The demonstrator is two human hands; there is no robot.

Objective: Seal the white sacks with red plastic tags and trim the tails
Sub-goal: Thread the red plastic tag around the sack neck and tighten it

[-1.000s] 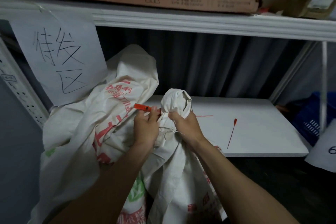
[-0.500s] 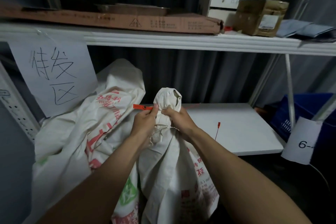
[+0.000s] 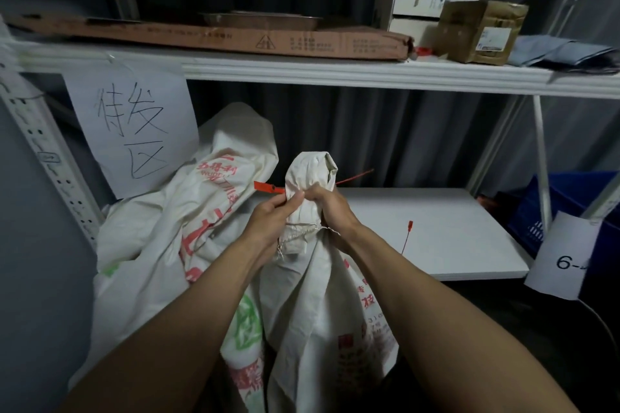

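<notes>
A white sack with red and green print stands in front of me, its neck bunched into a knob. A red plastic tag runs around that neck: its flat head sticks out to the left and its thin tail pokes out to the right behind the knob. My left hand pinches the tag beside the neck. My right hand squeezes the bunched neck from the right. A second white sack lies behind on the left. A spare red tag lies on the white shelf board.
A handwritten paper sign hangs from the upper shelf, which carries a flat cardboard box and small boxes. A blue crate and a paper label are at the right. A perforated shelf post stands on the left.
The view has tilted up, showing the upper shelf. My hands stay at the sack's neck; the tag's tail now sticks out further on the right.
</notes>
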